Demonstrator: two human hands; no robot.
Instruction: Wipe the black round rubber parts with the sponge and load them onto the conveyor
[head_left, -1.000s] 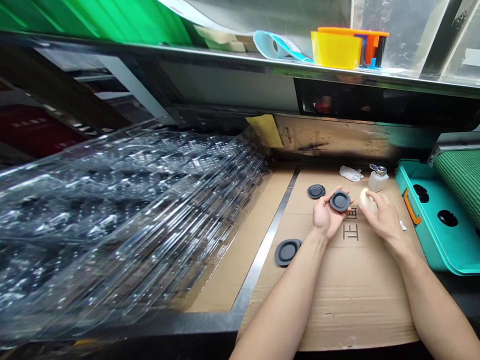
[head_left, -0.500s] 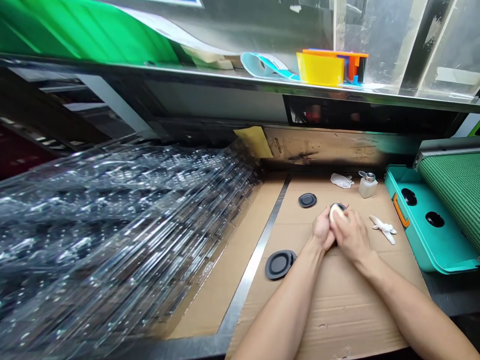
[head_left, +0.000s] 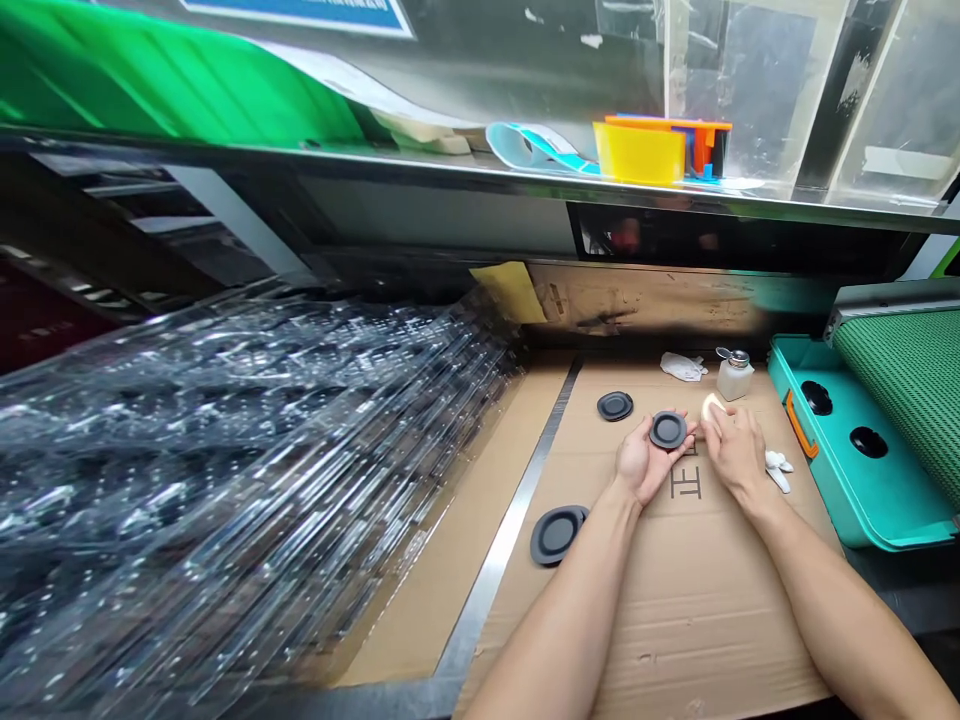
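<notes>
My left hand (head_left: 643,462) holds a dark grey rounded disc (head_left: 667,430), palm up, with the recessed face of the disc showing. Just to its right, my right hand (head_left: 733,448) pinches a pale, cream-white pad (head_left: 711,407), apart from the disc. Whether the pad is sponge or cloth I cannot tell. Another dark disc (head_left: 615,405) lies on the cardboard (head_left: 675,600) behind my left hand. Nearer me, to the left, a larger-looking dark disc (head_left: 556,535) rests on what seems to be another one.
Clear plastic trays (head_left: 247,480) are stacked on the left. At the back stand a small pump bottle (head_left: 733,374) and a crumpled white tissue (head_left: 683,367). A white knotted cloth (head_left: 779,468) lies beside my right wrist. A teal bin (head_left: 847,440) holding black round parts borders a green conveyor (head_left: 911,370).
My hands have come apart. The right one moved right with the pale pad, off the disc. The disc's face and markings on the cardboard now show.
</notes>
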